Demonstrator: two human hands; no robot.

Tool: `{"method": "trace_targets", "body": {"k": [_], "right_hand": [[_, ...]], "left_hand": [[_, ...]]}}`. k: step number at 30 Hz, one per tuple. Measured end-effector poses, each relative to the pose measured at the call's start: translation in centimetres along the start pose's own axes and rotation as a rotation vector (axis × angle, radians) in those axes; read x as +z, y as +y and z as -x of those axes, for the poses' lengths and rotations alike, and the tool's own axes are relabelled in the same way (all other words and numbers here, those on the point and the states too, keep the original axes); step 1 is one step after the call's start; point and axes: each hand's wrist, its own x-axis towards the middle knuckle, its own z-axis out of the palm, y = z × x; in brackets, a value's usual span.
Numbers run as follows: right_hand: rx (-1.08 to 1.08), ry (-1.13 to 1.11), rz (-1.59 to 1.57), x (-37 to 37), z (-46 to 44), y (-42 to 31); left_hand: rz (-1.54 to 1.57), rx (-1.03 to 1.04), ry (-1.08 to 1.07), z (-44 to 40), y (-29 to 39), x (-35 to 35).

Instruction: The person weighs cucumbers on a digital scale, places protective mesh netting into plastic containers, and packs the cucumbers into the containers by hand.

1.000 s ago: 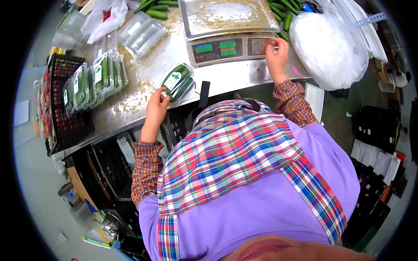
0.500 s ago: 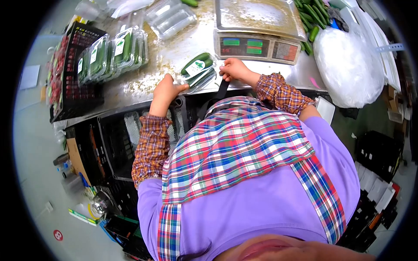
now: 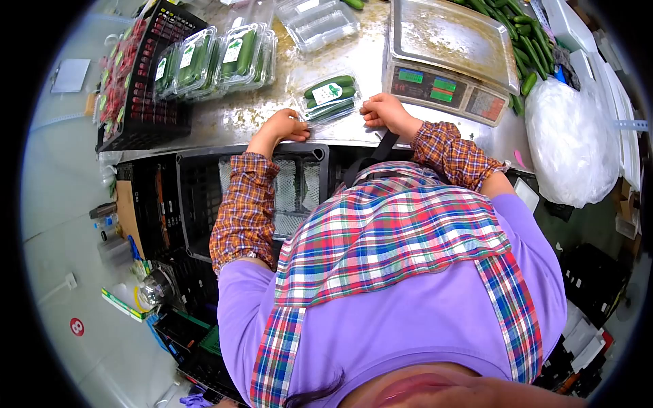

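A clear plastic pack of cucumbers (image 3: 331, 95) with a white and green label lies on the metal table between my hands. My left hand (image 3: 282, 127) is at its lower left corner, fingers bent together; whether they grip the corner is hidden. Just off the pack's right edge, my right hand (image 3: 389, 114) has its fingers curled in a pinch, and anything inside them is too small to make out. A black strap (image 3: 385, 145) runs below that hand. Behind it stands a weighing scale (image 3: 435, 88) with lit green displays.
Several filled cucumber packs (image 3: 238, 58) stand upright at the left, beside a black crate (image 3: 143, 129). Empty clear trays (image 3: 318, 30) lie behind. Loose cucumbers (image 3: 534, 44) and a white plastic bag (image 3: 571, 139) are at the right. A black crate (image 3: 197, 231) sits below the table edge.
The pack has turned to lie straighter and flatter, and has shifted slightly left on the table. My left fingers have drawn in at its corner. The view has swung, too.
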Motion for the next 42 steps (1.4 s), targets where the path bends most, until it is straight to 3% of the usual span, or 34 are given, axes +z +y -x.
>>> {"method": "trace_targets", "body": {"k": [7,17,21,23,25,29,31,33,37,42], "right_hand": [[0.006,0.069,-0.058,-0.3,-0.5,0.6],[-0.025,0.051,0.147,-0.3,-0.3,0.4],[-0.088,0.124,0.135,0.0,1.0,0.1],[-0.133,0.166,0.116,0.4,1.0,0.1],[-0.175,0.127,0.087,0.6,1.2,0.2],[-0.198,-0.018,0.059,0.5,1.1,0.6],[-0.153,-0.054,0.048,1.1,2.6,-0.6],[-0.159,-0.007,-0.073,2.0,3.5,-1.7],[-0.249,-0.092,-0.176,3.8,4.7,-4.8],[-0.33,-0.237,-0.232,6.5,4.8,-8.5]], "left_hand": [[0.006,-0.034,-0.038,-0.5,-0.1,0.8],[0.031,-0.031,-0.038,-0.5,-0.4,0.5],[0.022,0.045,0.13,-0.8,-0.6,0.8],[0.196,0.076,0.141,-0.3,-0.1,1.1],[0.397,0.089,0.072,-0.3,0.3,1.3],[0.222,0.178,0.279,-0.2,0.6,2.8],[0.624,0.336,0.109,0.6,1.2,3.3],[0.405,0.26,0.31,3.8,2.9,3.7],[0.668,0.503,0.073,5.6,2.9,1.8],[0.766,0.499,0.046,8.8,4.2,-0.2]]}}
